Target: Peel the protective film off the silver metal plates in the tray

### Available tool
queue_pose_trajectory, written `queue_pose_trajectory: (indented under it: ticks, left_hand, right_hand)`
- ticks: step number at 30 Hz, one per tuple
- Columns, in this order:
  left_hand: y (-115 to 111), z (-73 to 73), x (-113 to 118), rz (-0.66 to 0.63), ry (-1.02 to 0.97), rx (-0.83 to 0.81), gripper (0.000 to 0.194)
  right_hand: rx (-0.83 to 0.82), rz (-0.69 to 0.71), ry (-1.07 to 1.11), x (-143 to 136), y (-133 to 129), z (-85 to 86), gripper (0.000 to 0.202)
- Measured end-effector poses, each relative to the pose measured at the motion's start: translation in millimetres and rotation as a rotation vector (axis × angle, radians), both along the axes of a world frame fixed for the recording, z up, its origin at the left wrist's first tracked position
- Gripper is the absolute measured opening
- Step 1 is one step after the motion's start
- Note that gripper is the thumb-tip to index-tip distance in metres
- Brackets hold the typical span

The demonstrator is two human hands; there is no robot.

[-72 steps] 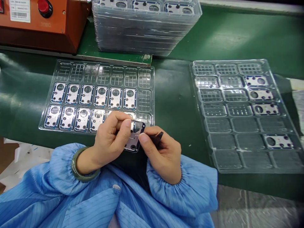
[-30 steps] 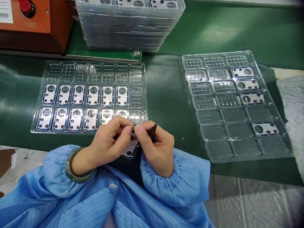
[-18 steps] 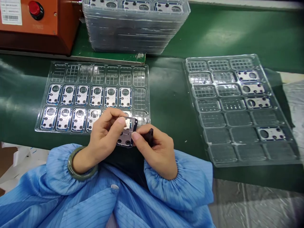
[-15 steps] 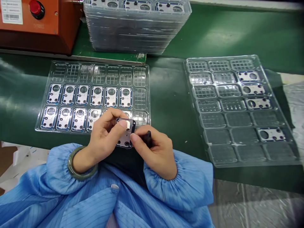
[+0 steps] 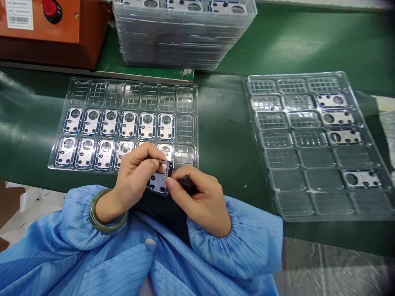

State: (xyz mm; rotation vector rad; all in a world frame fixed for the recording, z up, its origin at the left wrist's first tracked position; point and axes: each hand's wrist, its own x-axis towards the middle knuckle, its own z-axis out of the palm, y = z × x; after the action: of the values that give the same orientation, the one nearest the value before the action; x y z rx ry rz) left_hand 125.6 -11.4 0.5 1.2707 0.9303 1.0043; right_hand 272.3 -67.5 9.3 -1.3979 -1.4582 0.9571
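Between my hands is a small silver plate [image 5: 159, 183] with a dark blue rim, one large round hole and smaller dark-ringed holes. My left hand [image 5: 134, 172] grips its upper left part between thumb and fingers. The thumb of my right hand [image 5: 200, 197] touches the plate's right edge. A small black object [image 5: 188, 184] is tucked in that hand; its kind is mostly hidden by the fingers. Just beyond my hands lies a clear plastic tray [image 5: 197, 123] holding two rows of similar plates, some partly covered by my left hand.
Another clear tray [image 5: 317, 158] on the right carries several plates in its right column. At the back stands a tall stack of filled trays [image 5: 185, 39]. An orange box [image 5: 61, 39] with a red knob [image 5: 50, 9] is at the back left. The table [image 5: 220, 123] is green.
The plate has shifted slightly left and down in my hands. My left thumb has drawn back from its face, uncovering more of the large hole. The view has shifted a little.
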Motion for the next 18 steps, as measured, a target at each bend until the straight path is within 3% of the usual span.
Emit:
queue_pose_trajectory:
  ticks: [8,14,18]
  left_hand:
    - [-2.1,0.8,2.1,-0.040,-0.103,-0.068,0.018]
    - [-0.6,-3.9,5.6,0.156,-0.045,-0.065,0.016]
    - [0.0,-4.1,7.2,0.196,-0.020,-0.088,0.018]
  right_hand:
    - [-0.054,-0.204,0.055,1.7,-2.9,-2.9,0.020]
    - [-0.065,-0.117,0.063,4.0,-0.6,1.0,0.021]
    - [-0.066,-0.098,0.023,3.6,-0.3,1.6,0.013]
